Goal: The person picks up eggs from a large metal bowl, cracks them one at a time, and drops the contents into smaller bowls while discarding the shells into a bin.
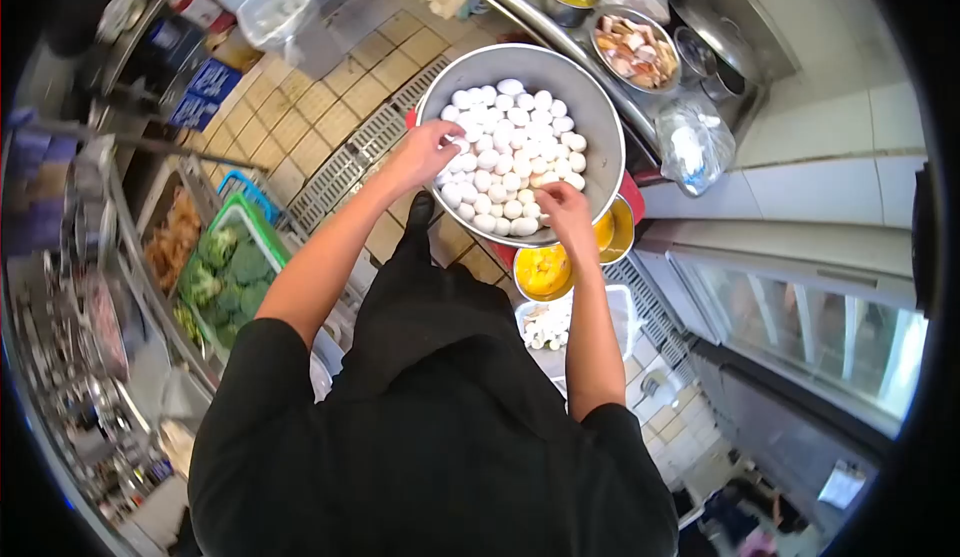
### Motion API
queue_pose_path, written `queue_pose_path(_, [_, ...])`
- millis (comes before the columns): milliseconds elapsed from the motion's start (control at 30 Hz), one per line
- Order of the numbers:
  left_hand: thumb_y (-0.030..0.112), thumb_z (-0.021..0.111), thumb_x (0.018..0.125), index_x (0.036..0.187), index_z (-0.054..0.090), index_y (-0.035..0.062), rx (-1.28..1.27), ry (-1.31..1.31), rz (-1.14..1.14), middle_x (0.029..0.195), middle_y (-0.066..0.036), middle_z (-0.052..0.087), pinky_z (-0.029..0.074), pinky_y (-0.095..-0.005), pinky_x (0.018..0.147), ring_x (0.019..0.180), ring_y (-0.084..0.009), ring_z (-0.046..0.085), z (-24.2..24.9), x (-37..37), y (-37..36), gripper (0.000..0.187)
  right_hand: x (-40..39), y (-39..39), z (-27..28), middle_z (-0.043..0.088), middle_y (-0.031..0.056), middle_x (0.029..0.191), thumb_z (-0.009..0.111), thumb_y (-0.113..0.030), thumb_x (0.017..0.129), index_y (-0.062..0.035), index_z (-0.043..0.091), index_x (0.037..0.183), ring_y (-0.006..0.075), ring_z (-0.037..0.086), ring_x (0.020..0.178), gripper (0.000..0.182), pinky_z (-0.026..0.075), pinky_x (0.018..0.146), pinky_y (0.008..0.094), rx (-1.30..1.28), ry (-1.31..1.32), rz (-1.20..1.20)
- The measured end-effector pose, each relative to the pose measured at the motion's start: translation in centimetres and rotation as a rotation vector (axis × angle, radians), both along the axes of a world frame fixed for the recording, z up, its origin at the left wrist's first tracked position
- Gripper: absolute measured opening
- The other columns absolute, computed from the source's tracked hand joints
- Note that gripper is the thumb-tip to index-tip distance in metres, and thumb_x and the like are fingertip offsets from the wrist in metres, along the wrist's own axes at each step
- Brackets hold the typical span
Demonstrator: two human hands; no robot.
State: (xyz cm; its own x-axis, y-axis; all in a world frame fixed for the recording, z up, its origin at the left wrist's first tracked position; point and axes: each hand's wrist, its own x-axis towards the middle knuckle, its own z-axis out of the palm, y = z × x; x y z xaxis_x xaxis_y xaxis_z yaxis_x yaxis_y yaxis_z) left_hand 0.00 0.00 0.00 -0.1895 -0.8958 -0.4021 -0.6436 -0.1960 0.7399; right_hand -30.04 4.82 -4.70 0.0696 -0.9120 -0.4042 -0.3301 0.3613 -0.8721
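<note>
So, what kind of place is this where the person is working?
Most likely a commercial kitchen. Both hands reach into a large steel basin heaped with white eggs; steel bowls of food line a metal counter, and crates of broccoli sit over a tiled floor.

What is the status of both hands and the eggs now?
Left hand and right hand both on white eggs in metal bowl. Grip unclear. Nothing blocking.
</note>
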Motion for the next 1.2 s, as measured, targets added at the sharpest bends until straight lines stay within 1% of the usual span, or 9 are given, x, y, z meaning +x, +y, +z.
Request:
queue_pose_path(233, [0.015, 0.059, 0.088, 0.13, 0.06, 0.0089, -0.466, -0.612, -0.694, 0.129, -0.013, 0.059, 0.045, -0.0477, 0.1, 0.125, -0.0311, 0.051, -11.2, -3.0, -12.3, 0.043, 8.5, -6.2, -8.2, 0.073, 0.0181, 0.109, 0.075, -0.025, 0.084, -0.0009, 0.069, 0.118, 0.0329, 0.07, 0.1, 0.042, 0.054, 0.092, 0.0395, 0.021, 0.416, 0.122])
queue_pose_path(367, [0.022, 0.061, 0.089, 0.132, 0.06, 0.0138, -0.427, -0.739, -1.003, 0.133, -0.01, 0.058, 0.036, -0.058, 0.104, 0.129, -0.0286, 0.05, -15.5, -3.8, -14.5, 0.043, 12.7, -7.0, -13.1, 0.048, 0.0234, 0.145, 0.077, -0.016, 0.077, -0.0052, 0.055, 0.138, 0.039, 0.056, 0.125, 0.066, 0.049, 0.103, 0.0434, -0.077, 0.438, 0.073])
queue_pose_path(633, [0.037, 0.084, 0.07, 0.134, 0.058, 0.0215, -0.247, -0.886, -1.275, 0.137, -0.008, 0.051, 0.042, -0.0619, 0.102, 0.13, -0.0286, 0.05, -11.4, -4.4, -16.4, 0.071, 13.3, -7.4, -11.2, 0.041, 0.0276, 0.145, 0.06, 0.0, 0.08, -0.0056, 0.053, 0.137, 0.0418, 0.065, 0.109, 0.058, 0.056, 0.089, 0.046, 0.152, 0.628, 0.081])
queue_pose_path(733, [0.04, 0.085, 0.071, 0.133, 0.057, 0.0204, -0.238, -0.915, -1.376, 0.137, -0.011, 0.049, 0.047, -0.0574, 0.097, 0.127, -0.0322, 0.052, -9.5, -4.9, -17.2, 0.071, 12.2, -7.8, -11.7, 0.052, 0.0286, 0.134, 0.064, -0.012, 0.084, -0.0036, 0.057, 0.131, 0.0411, 0.065, 0.108, 0.049, 0.056, 0.087, 0.0456, 0.206, 0.545, 0.079])
queue_pose_path(800, [0.043, 0.085, 0.072, 0.133, 0.057, 0.0174, -0.2, -0.905, -1.431, 0.137, -0.015, 0.047, 0.049, -0.0542, 0.097, 0.123, -0.0348, 0.056, -9.1, -4.8, -17.6, 0.072, 10.7, -7.6, -9.3, 0.063, 0.0232, 0.118, 0.062, -0.024, 0.092, 0.0001, 0.06, 0.127, 0.0361, 0.067, 0.1, 0.043, 0.057, 0.082, 0.0423, 0.295, 0.369, -0.029])
queue_pose_path(900, [0.04, 0.083, 0.074, 0.132, 0.058, 0.0154, -0.155, -0.879, -1.427, 0.139, -0.018, 0.043, 0.05, -0.0527, 0.099, 0.119, -0.0375, 0.058, -9.5, -4.2, -17.7, 0.068, 7.1, -3.7, -2.0, 0.067, 0.0147, 0.108, 0.056, -0.022, 0.099, 0.0013, 0.06, 0.127, 0.0282, 0.068, 0.093, 0.036, 0.058, 0.079, 0.038, 0.264, -0.655, -0.479])
queue_pose_path(967, [0.036, 0.082, 0.075, 0.131, 0.059, 0.0149, -0.137, -0.868, -1.348, 0.142, -0.02, 0.039, 0.05, -0.0507, 0.101, 0.119, -0.038, 0.058, -10.8, -3.4, -17.1, 0.064, 4.6, 0.8, 1.3, 0.067, 0.0104, 0.104, 0.058, -0.023, 0.1, 0.0013, 0.059, 0.125, 0.0188, 0.068, 0.081, 0.036, 0.056, 0.067, 0.0309, 0.13, -0.903, -0.664])
queue_pose_path(1100, [0.031, 0.083, 0.072, 0.13, 0.06, 0.0109, -0.133, -0.798, -1.167, 0.142, -0.024, 0.035, 0.05, -0.0463, 0.102, 0.119, -0.0394, 0.059, -12.7, -2.9, -16.4, 0.065, -0.8, 8.8, 1.7, 0.068, 0.0085, 0.106, 0.064, -0.023, 0.098, -0.0003, 0.058, 0.127, 0.0157, 0.068, 0.083, 0.037, 0.054, 0.064, 0.0305, -0.116, -0.795, -0.937])
queue_pose_path(1200, [0.031, 0.084, 0.07, 0.131, 0.06, 0.0095, -0.017, -0.739, -1.033, 0.141, -0.027, 0.037, 0.05, -0.0428, 0.103, 0.116, -0.041, 0.06, -11.3, -3.7, -16.4, 0.069, -1.5, 10.7, 1.7, 0.069, 0.0119, 0.106, 0.07, -0.023, 0.095, 0.0002, 0.057, 0.124, 0.0214, 0.069, 0.085, 0.04, 0.054, 0.066, 0.0339, -0.035, -0.182, -0.858])
